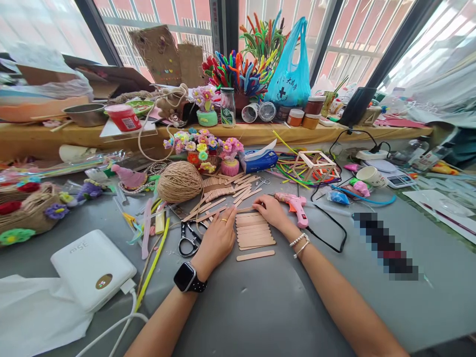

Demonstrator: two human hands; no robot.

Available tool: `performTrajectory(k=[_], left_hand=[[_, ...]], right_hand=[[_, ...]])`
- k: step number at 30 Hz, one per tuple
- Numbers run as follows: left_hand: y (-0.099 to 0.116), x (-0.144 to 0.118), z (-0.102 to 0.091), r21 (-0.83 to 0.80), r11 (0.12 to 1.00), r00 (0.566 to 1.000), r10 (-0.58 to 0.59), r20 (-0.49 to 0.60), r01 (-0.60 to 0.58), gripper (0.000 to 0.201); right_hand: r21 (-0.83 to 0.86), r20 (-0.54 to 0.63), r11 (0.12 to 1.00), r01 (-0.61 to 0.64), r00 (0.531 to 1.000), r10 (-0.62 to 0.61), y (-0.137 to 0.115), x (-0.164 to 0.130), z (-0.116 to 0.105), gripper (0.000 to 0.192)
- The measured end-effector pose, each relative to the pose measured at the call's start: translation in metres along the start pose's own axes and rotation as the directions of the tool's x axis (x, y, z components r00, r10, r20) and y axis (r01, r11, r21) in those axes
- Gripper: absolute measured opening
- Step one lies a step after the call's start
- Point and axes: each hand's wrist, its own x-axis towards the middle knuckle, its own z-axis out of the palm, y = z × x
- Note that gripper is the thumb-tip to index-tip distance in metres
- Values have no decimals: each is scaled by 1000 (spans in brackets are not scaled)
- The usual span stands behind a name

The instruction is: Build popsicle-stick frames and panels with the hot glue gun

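A row of flat wooden craft sticks (255, 230) lies side by side on the grey table between my hands. My left hand (219, 230) rests flat along the row's left edge, fingers stretched forward and fingertips at the top corner. At the upper right corner, my right hand (273, 210) has its fingers bent over the end of the topmost craft stick (246, 209); its thumb is hidden. One single craft stick (256, 255) lies apart below the row. Beyond my hands is a loose scatter of craft sticks (243, 191).
Black-handled scissors (188, 240) lie left of my left hand, near a twine ball (180, 182). A pink glue gun (296, 207) with a black cord is beside my right hand. A white power bank (92, 270) stands left. A stick frame (316, 166) sits further back.
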Motion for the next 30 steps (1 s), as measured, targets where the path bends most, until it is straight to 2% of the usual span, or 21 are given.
performTrajectory(k=[7, 16, 22, 30], left_hand=[[1, -1, 0, -23, 1000, 999, 7, 36, -6, 48], [0, -2, -2, -26, 999, 997, 21, 68, -19, 48], [0, -2, -1, -17, 999, 997, 33, 64, -32, 47], [0, -2, -1, 10, 1000, 999, 29, 43, -30, 46]], right_hand=[[-86, 8, 993, 81, 997, -80, -1, -2, 1, 13], [-135, 98, 971, 196, 978, -184, 9, -35, -12, 43], [-225, 132, 948, 225, 971, -199, 9, -41, -15, 41], [-237, 141, 945, 227, 970, -198, 9, -42, -17, 39]])
